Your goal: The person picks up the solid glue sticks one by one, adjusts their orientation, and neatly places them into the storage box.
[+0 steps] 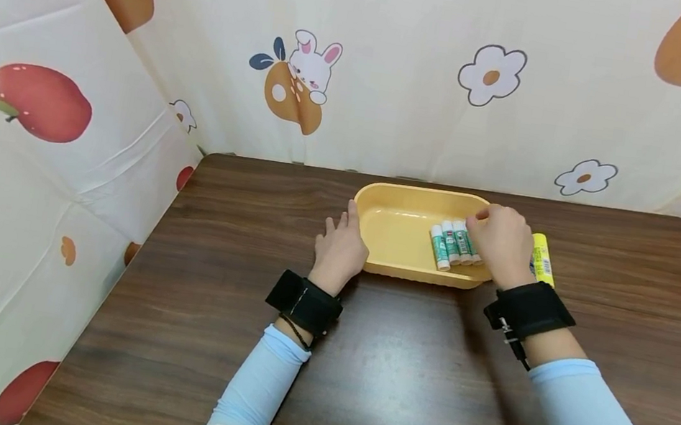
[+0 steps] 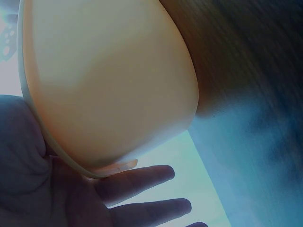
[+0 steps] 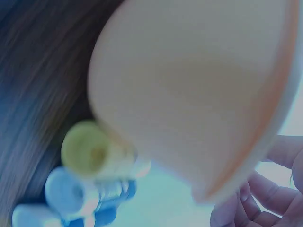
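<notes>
A yellow plastic tray (image 1: 398,268) sits on the table, with several glue sticks (image 1: 440,247) with white caps and green labels lying side by side in it. My left hand (image 1: 338,248) rests against the tray's left end, fingers spread and straight; in the left wrist view its fingers (image 2: 142,182) reach past the rim. Over the tray's right end is my right hand (image 1: 502,242), fingers bent, fingertips right at the last glue stick in the row. I cannot tell whether they pinch it. The right wrist view shows the curled fingers (image 3: 258,201) beyond the tray wall.
Just right of the tray, partly behind my right hand, lies a yellow glue stick (image 1: 543,259). Blue-and-white sticks (image 3: 71,191) lie beside it in the right wrist view. The brown wooden table (image 1: 395,380) ends at a patterned curtain (image 1: 393,118).
</notes>
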{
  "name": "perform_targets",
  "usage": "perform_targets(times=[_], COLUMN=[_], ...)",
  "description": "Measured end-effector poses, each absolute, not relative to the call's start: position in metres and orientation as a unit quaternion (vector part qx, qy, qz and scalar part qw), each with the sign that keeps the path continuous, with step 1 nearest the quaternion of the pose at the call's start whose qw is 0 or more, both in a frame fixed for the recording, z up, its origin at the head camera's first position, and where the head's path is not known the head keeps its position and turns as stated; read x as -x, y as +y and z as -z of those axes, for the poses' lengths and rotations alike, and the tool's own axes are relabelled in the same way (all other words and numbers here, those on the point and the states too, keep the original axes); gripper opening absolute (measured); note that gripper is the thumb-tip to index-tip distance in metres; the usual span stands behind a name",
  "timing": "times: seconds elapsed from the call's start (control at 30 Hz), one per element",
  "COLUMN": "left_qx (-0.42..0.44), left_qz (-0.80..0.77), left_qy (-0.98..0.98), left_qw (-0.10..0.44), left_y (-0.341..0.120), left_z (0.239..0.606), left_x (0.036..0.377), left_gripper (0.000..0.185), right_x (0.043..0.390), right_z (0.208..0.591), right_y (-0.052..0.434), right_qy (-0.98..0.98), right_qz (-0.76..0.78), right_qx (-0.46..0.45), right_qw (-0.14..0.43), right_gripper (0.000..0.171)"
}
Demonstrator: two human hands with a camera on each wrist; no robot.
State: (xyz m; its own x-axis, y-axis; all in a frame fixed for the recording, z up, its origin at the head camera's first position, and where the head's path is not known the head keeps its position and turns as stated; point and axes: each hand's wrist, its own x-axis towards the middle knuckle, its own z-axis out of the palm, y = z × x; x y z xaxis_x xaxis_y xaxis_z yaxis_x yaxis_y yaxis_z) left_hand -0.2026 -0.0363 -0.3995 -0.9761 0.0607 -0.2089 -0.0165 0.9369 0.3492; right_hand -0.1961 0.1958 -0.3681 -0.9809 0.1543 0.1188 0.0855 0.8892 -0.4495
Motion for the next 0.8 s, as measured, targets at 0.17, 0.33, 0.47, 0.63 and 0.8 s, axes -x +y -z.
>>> perform_targets(times=[0.17,0.33,0.47,0.63,0.8], left_qx=[-0.008,-0.004,-0.003,-0.005,-0.005], left_qz=[-0.181,-0.183,-0.182,-0.182,-0.181], left_qy=[0.977,0.976,0.976,0.976,0.977], left_qw=[0.113,0.116,0.12,0.116,0.115], left_y=[-0.037,-0.037,-0.036,-0.036,-0.036], left_z=[0.4,0.4,0.401,0.401,0.4], left_x=[0.203,0.203,0.203,0.203,0.203], left_gripper=[0.069,0.069,0.07,0.069,0.069], right_x=[0.193,0.187,0.185,0.181,0.177], right_z=[0.365,0.372,0.379,0.387,0.394], right_y=[0.22,0.241,0.256,0.279,0.295], right_qy=[-0.969,-0.968,-0.966,-0.963,-0.961], right_qz=[-0.216,-0.213,-0.214,-0.214,-0.215], right_qx=[0.088,0.112,0.131,0.157,0.172], right_qw=[0.078,0.065,0.057,0.041,-0.005], right_gripper=[0.039,0.041,0.045,0.048,0.05])
